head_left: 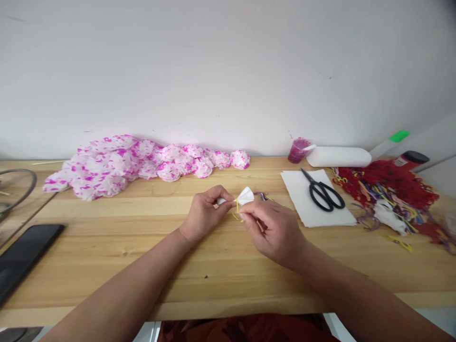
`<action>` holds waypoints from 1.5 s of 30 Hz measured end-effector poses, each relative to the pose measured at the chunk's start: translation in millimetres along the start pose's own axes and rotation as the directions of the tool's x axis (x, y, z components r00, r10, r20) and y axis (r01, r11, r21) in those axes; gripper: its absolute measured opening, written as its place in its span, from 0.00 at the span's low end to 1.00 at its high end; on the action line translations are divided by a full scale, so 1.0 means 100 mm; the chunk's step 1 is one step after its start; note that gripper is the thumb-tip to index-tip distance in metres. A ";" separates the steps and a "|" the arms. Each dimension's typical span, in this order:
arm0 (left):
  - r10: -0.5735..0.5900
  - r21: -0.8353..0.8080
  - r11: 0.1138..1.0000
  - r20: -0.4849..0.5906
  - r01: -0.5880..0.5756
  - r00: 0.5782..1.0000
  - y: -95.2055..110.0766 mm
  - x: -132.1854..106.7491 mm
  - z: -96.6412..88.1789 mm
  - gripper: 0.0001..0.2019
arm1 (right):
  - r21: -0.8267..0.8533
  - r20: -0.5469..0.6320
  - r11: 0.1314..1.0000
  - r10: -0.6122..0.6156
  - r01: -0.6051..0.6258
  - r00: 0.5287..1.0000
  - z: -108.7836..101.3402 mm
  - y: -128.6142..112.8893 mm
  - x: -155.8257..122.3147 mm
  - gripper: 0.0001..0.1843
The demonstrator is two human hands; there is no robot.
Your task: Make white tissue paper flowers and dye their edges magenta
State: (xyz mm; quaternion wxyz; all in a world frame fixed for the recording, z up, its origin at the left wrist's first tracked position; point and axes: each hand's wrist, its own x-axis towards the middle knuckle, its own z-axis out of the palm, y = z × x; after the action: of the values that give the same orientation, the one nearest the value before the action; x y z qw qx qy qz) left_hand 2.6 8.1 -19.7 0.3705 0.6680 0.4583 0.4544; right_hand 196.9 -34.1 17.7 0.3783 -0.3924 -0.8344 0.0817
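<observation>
Centre of table: L hand and R hand, fingers clamped on a folded white paper fan w/ yellow wire tie. Scissors lie far right on white sheets; pink-spotted paper flowers far left.

The bench is pale honey wood with darker grain lines. Along its back edge, towards the left, the flowers are white, blotched with magenta. At mid-bench the paper fan is plain white, its tie yellow. Towards the right edge the scissors are black on a white sheet. Behind them the cup is purple-pink and the roll white. The heap is mostly red, streaked with yellow, blue and purple. The phone at the left edge is black.
</observation>
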 end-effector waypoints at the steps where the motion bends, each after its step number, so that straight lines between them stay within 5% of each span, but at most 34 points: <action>1: 0.007 0.015 1.000 -0.003 -0.007 1.000 0.00 0.00 0.00 0.06 | 0.006 0.006 1.000 -0.008 0.008 1.000 0.02 0.00 -0.01 0.07; 8: 0.037 -0.002 0.999 -0.073 -0.038 0.997 0.03 0.00 0.00 0.05 | 0.062 0.068 0.998 -0.011 0.006 0.998 0.10 0.02 -0.03 0.07; 13: -0.079 -0.154 0.986 -0.077 0.067 0.994 0.07 0.04 -0.03 0.09 | 0.190 0.098 0.955 0.211 -0.226 0.973 0.15 0.01 -0.03 0.06; 18: -0.174 -0.275 0.950 -0.074 0.147 0.982 0.08 0.06 -0.02 0.08 | 0.491 0.309 0.671 0.462 -0.555 0.831 0.26 0.10 0.00 0.08; 27: -0.089 -0.305 0.948 0.003 0.086 0.996 0.01 0.05 -0.01 0.10 | 0.565 0.440 0.409 0.586 -0.717 0.681 0.32 0.25 0.08 0.11; 30: -0.024 -0.228 0.974 -0.032 0.016 0.999 0.01 0.04 -0.02 0.09 | 0.538 0.456 0.437 0.569 -0.721 0.684 0.26 0.25 0.09 0.11; 34: 0.110 -0.093 0.989 -0.080 -0.117 0.991 0.04 0.02 -0.03 0.05 | 0.501 0.382 0.583 0.515 -0.640 0.768 0.18 0.31 0.06 0.21; 36: 0.194 -0.018 0.980 -0.102 -0.197 0.976 0.06 0.01 -0.02 0.04 | 0.618 0.419 0.494 0.451 -0.611 0.788 0.16 0.31 0.07 0.31; 39: 0.292 0.079 0.956 -0.120 -0.284 0.949 0.08 0.00 -0.02 0.02 | 0.744 0.521 0.250 0.364 -0.620 0.772 0.18 0.25 0.10 0.37; 45: 0.281 0.095 0.959 -0.171 -0.268 0.944 0.09 0.00 0.00 0.02 | 0.751 0.561 0.183 0.329 -0.635 0.759 0.32 0.21 0.11 0.17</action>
State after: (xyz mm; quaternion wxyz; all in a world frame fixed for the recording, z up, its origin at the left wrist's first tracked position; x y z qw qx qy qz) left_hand 5.0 5.4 -11.5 0.2362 0.6934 0.4084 0.5446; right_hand 182.6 -7.1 -7.2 0.3626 -0.3416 -0.5134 0.6987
